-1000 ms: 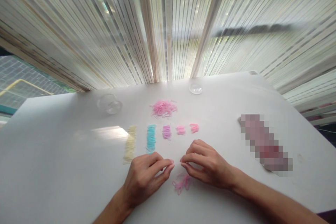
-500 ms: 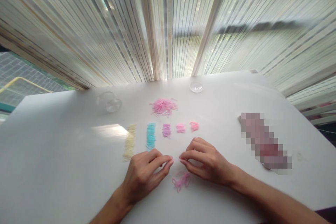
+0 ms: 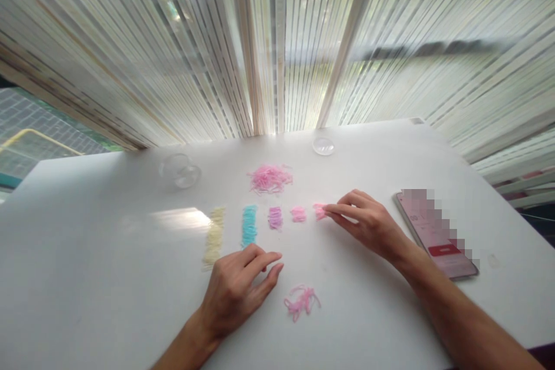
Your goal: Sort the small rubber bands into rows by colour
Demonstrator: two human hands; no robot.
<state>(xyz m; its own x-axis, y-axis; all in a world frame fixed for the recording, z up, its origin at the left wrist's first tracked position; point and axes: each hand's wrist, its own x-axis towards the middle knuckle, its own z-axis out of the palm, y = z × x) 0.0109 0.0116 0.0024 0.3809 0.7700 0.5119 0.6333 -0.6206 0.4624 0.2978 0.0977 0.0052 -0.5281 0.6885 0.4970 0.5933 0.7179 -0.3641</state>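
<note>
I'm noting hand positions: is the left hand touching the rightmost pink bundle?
No, the right hand is at the rightmost pink bundle, while the left hand is apart from it, near the turquoise bundle.

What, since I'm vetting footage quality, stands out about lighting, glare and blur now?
Head view: daylight filters through the striped curtain, whose strips fan outward, probably lens stretch; head view: a bright glare patch on the white table, left of the yellowish strands; head view: nearest pink strands look soft, and blocky pixels hide part of the phone.
</note>
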